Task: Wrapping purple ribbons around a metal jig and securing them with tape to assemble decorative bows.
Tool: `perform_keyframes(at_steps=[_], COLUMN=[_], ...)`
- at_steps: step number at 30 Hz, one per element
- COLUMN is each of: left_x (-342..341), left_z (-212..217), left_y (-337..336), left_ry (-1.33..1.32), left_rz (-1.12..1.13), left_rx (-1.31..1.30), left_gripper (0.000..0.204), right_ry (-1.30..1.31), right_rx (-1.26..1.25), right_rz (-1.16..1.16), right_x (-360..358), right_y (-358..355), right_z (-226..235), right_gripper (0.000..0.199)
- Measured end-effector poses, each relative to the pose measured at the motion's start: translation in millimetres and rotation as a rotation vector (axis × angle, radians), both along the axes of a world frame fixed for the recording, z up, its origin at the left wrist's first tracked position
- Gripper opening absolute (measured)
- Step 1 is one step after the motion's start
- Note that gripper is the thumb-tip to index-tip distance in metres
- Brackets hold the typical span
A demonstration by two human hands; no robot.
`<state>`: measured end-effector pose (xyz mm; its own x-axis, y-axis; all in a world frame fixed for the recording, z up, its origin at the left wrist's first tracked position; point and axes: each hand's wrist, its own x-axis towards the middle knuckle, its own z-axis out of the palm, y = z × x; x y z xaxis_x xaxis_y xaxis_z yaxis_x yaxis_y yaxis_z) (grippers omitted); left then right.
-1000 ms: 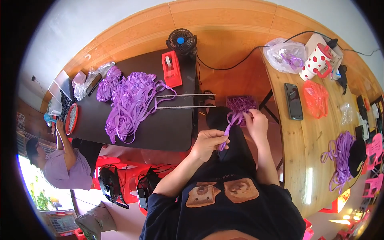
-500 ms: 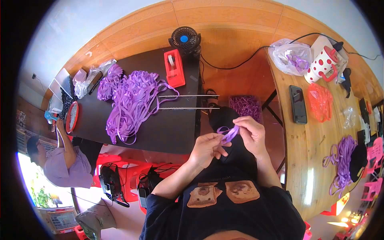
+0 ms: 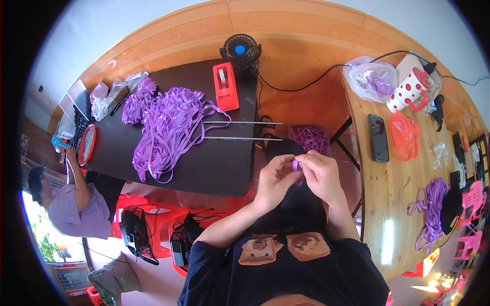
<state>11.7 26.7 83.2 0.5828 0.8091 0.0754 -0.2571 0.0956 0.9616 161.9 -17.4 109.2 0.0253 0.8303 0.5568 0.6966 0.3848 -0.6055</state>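
Observation:
My left hand [image 3: 276, 181] and my right hand [image 3: 320, 176] meet above my lap, each closed on one short piece of purple ribbon [image 3: 296, 166]. Fingers of both hands pinch it close together, so most of the ribbon is hidden. Ahead and to the left, a big tangled heap of purple ribbon [image 3: 171, 122] lies on the dark table [image 3: 219, 171]. Two thin metal rods [image 3: 242, 138] stick out over that table's right edge. On the floor beyond my hands stands a clear bin of small purple pieces [image 3: 309, 138].
A red tape dispenser [image 3: 226, 94] and a small black fan [image 3: 240, 50] stand at the back. The wooden table [image 3: 385, 204] on the right bears a phone [image 3: 378, 137], a dotted cup [image 3: 407, 92] and more purple ribbon [image 3: 433, 209]. Another person [image 3: 76, 204] works at far left.
My hands have come together, with the left moving right and the loop of ribbon drawn in between the fingers. The view has shifted slightly.

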Motion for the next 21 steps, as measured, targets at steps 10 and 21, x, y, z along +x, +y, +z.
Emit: perform_keyframes(at_steps=[10,21], left_x=[-21.9,-64.0], left_z=[-0.1,21.0], left_y=[-2.1,-34.6], left_ry=[-0.198,0.648], left_rz=[0.109,0.037], left_rx=[-0.344,0.551], left_gripper=[0.040,0.034], right_ry=[0.010,-0.157], right_rx=[-0.011,-0.001], right_rz=[-0.141,0.181], right_x=[10.2,-17.0], right_y=[3.8,-20.4], right_z=[-11.6,-22.1], right_gripper=[0.014,0.021])
